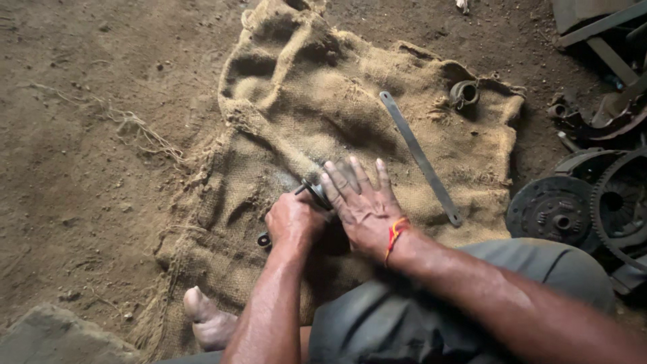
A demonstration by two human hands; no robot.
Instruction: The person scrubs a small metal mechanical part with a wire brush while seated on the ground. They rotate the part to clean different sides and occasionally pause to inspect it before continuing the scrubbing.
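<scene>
Left hand [294,222] grips a small metal part [315,192] on the sack [303,101]; right hand [360,202] lies spread on it (bar [419,157] untouched, far right).

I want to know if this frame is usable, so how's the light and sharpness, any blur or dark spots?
Head view: soft, even daylight on the burlap sack, no glare. The right hand has slightly smeared fingertips, and the small metal part under it is hard to make out. The left hand is sharper. The clutch discs at the right edge sit in deep shadow.
</scene>
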